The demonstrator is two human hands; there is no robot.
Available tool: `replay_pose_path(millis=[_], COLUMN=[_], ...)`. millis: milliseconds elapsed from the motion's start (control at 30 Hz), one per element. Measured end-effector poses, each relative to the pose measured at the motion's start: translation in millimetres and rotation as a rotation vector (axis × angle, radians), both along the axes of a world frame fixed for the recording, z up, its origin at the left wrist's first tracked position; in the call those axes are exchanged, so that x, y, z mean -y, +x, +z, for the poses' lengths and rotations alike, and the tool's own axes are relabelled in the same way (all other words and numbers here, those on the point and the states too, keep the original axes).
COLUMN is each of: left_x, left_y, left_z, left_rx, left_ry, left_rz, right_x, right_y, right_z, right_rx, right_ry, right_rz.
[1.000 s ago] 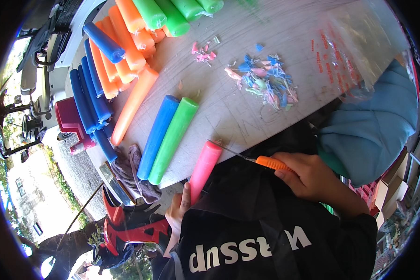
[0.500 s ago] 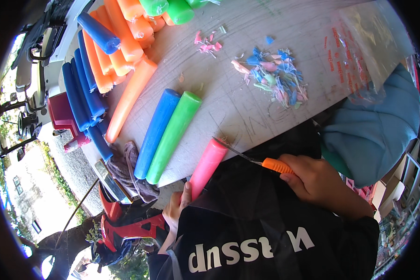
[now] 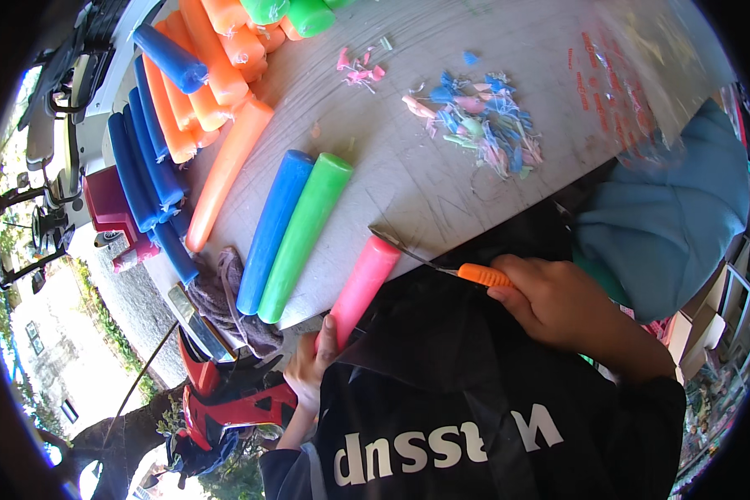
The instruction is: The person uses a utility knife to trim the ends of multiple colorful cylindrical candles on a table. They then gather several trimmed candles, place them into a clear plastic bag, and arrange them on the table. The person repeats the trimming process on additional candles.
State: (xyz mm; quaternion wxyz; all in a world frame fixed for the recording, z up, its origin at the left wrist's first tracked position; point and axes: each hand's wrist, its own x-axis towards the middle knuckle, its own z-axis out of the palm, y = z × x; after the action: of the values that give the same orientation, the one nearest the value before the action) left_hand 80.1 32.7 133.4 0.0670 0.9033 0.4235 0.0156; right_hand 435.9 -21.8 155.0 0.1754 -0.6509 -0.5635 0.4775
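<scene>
My left hand (image 3: 310,364) is wrapped round the lower end of a pink candle (image 3: 362,285), which leans over the near table edge with its top up and to the right. In my right hand (image 3: 554,302) is a knife (image 3: 482,275) with an orange handle. Its thin blade lies across the candle's top end, the tip just past it. To the left, a blue candle (image 3: 275,232) and a green candle (image 3: 306,237) lie side by side. An orange candle (image 3: 230,175) lies farther left, by the stacked ones.
Orange candles (image 3: 212,58) and blue candles (image 3: 133,171) are piled at the far left of the grey table (image 3: 375,150), with green ones behind. Coloured wax scraps (image 3: 483,125) form a heap. A clear plastic bag (image 3: 633,92) and blue cloth (image 3: 671,217) are at right.
The knife blade has moved left and up across the top of the pink candle. The candle and my left hand have shifted slightly left. My view has shifted a little.
</scene>
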Motion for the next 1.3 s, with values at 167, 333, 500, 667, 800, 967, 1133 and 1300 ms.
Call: replay_pose_path(millis=[167, 333, 500, 667, 800, 967, 1133, 1300], left_x=[-5.9, -9.7, -18.1, -21.1, -6.6, -3.4, -3.2, -5.6], left_y=[6.0, -4.6, -8.1, 2.3, 10.6, 11.3, 11.3, 14.1], left_z=[3.6, 7.6, 31.9, 44.7, 35.1, 14.0, 8.1, 10.5], left_rx=[-0.015, 0.146, 0.582, 0.721, 0.541, 0.331, 0.281, 0.242], left_ry=[0.036, -0.507, -1.308, -1.485, -1.158, -0.779, -0.695, -0.587], left_rz=[0.008, 0.272, 0.666, 0.635, 0.734, 0.364, 0.254, 0.128], right_x=[10.2, 28.7, 34.8, 23.9, 15.1, 12.5, 9.8, 10.6], right_y=[-0.2, 8.0, 10.8, 3.2, -8.9, -11.9, -13.7, -12.2], right_z=[-3.5, -2.8, 1.6, -3.9, -14.5, -18.0, -20.3, -21.8], right_rx=[0.010, 0.126, 0.089, -0.062, -0.179, -0.233, -0.242, -0.253], right_ry=[0.020, 0.158, 0.241, 0.220, 0.277, 0.196, 0.205, 0.154], right_rz=[-0.035, -0.132, -0.237, -0.202, -0.241, -0.233, -0.215, -0.175])
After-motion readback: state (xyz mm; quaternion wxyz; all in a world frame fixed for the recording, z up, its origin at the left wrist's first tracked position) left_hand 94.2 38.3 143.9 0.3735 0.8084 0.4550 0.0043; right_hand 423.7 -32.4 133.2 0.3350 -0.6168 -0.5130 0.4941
